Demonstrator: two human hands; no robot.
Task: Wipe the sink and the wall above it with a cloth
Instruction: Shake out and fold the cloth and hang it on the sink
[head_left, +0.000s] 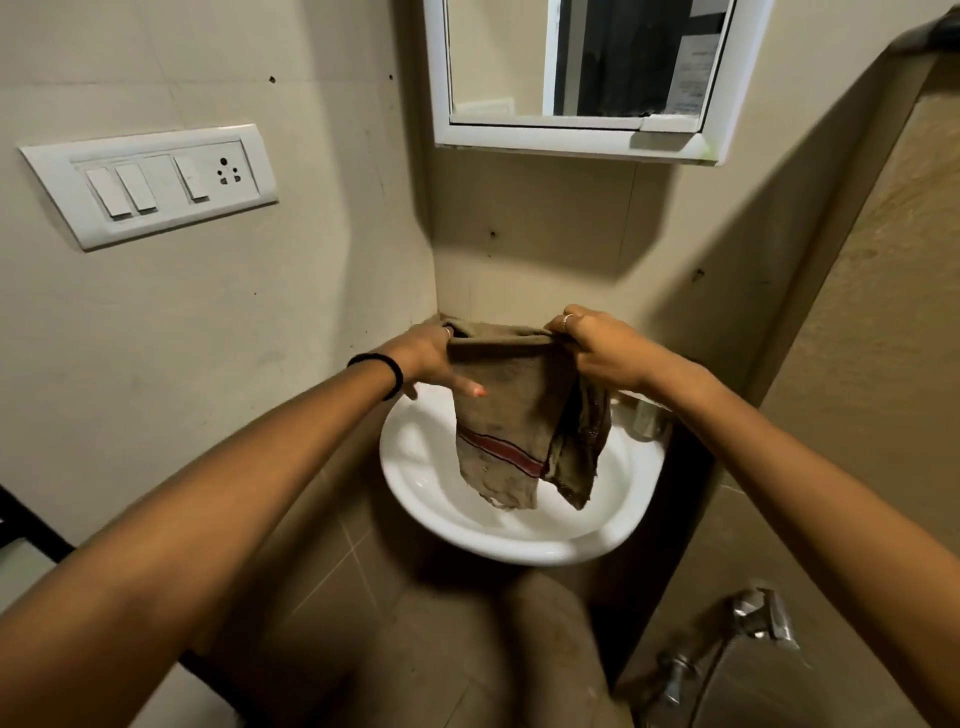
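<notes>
A brown cloth (514, 410) with a red stripe hangs over the white corner sink (415, 493). My left hand (434, 358) grips its top left edge, and my right hand (597, 353) grips its top right corner. The cloth is stretched between them and its lower end dangles into the basin. The beige wall (545, 234) rises behind the sink, above my hands. The sink's tap (647, 418) is mostly hidden behind my right forearm.
A white-framed mirror cabinet (576, 130) hangs on the wall above the sink. A white switch panel (150, 182) sits on the left wall. A metal tap with a hose (753, 618) is at the lower right. Brown floor tiles lie below.
</notes>
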